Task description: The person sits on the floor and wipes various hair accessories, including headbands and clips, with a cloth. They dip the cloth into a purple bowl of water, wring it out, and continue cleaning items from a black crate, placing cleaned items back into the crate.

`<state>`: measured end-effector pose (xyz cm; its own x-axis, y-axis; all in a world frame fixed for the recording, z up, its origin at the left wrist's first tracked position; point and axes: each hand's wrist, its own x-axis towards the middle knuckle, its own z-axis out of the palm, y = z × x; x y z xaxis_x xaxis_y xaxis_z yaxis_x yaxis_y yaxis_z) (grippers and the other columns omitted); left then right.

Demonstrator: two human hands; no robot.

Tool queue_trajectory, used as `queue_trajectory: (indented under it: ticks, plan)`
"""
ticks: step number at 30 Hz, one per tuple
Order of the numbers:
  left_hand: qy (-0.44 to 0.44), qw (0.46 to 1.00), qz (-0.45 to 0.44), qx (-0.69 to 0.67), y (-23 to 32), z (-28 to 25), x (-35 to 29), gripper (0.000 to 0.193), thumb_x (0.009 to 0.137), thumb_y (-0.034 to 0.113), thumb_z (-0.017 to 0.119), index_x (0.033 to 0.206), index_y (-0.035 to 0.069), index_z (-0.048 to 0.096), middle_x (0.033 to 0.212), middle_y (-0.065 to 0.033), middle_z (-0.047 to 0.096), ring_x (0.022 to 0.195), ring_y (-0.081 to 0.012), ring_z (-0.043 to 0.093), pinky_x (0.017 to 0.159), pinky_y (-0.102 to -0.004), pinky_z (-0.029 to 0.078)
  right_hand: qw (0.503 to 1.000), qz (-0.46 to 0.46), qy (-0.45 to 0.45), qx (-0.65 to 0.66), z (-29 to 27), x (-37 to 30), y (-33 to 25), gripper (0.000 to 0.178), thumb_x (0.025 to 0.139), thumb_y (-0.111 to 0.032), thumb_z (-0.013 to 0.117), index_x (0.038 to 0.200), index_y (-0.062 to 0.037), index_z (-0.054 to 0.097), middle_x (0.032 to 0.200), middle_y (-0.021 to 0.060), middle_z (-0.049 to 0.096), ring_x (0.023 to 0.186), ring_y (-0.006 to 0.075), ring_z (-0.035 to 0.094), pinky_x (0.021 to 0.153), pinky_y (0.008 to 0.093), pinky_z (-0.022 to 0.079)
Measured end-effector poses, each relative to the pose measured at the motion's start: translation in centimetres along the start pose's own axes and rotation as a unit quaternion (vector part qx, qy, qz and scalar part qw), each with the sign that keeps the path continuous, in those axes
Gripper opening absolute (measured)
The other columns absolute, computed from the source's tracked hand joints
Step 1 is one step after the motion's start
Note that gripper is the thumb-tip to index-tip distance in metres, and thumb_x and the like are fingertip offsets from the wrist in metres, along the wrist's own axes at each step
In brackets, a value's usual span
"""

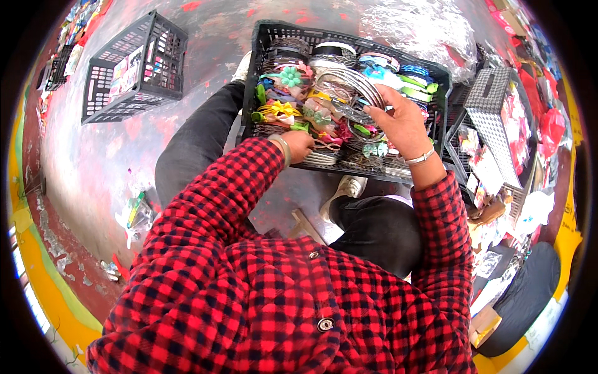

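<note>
A black plastic crate (350, 37) before me is filled with rows of headbands, many with bright bows and flowers. My right hand (402, 118) is closed on a bundle of thin silvery headbands (352, 78), thumb and fingers pinching its right end above the crate. The bundle arches over the middle rows. My left hand (298, 146) rests low at the crate's near left side, fingers curled in among the headbands beside some brown ones (327, 146). What those fingers hold, if anything, is hidden. A yellow bow headband (280, 109) lies just beyond that hand.
Another black crate (134, 68), with printed packages inside, stands on the floor at the far left. Clear plastic wrapping (423, 28) lies behind the headband crate. At right are a patterned grey box (492, 93) and piled goods. My legs straddle the near side.
</note>
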<state>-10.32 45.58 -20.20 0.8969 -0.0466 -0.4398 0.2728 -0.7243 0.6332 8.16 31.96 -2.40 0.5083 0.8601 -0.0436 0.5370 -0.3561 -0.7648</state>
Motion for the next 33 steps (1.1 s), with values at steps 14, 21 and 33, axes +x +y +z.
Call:
queue_trajectory:
  ticks: [14,21,33]
  plan:
    - [0.177,0.975,-0.118,0.06,1.7,0.8,5.6,0.054,0.078,0.009,0.051,0.129,0.001,0.034,0.137,-0.0193,0.03,0.13,-0.0317,0.025,0.108,-0.0361,0.022,0.983,0.11,0.069,0.133,-3.7,-3.6,3.7,0.039,0.075,-0.006,0.067,0.113,-0.0024,0.056,0.079,0.0039,0.063,0.065,0.0081,0.056,0.059,0.0239,0.047]
    - [0.116,0.98,-0.135,0.094,1.3,1.8,5.4,0.064,0.076,0.008,0.05,0.135,0.0,0.025,0.14,-0.0197,0.025,0.132,-0.0318,0.021,0.108,-0.0356,0.021,0.981,0.09,0.085,0.151,-4.2,-3.9,4.6,0.038,0.076,-0.005,0.066,0.112,-0.0023,0.056,0.077,0.0039,0.061,0.051,0.0057,0.051,0.045,0.0214,0.042]
    - [0.24,0.96,-0.14,0.018,2.9,-2.7,7.0,0.042,0.073,0.01,0.055,0.114,0.001,0.05,0.123,-0.0193,0.046,0.118,-0.0341,0.04,0.099,-0.0379,0.034,0.977,0.061,0.138,0.148,-6.1,-3.8,3.4,0.034,0.076,-0.002,0.064,0.109,-0.0013,0.058,0.087,0.001,0.061,0.072,0.0047,0.051,0.064,0.0197,0.044]
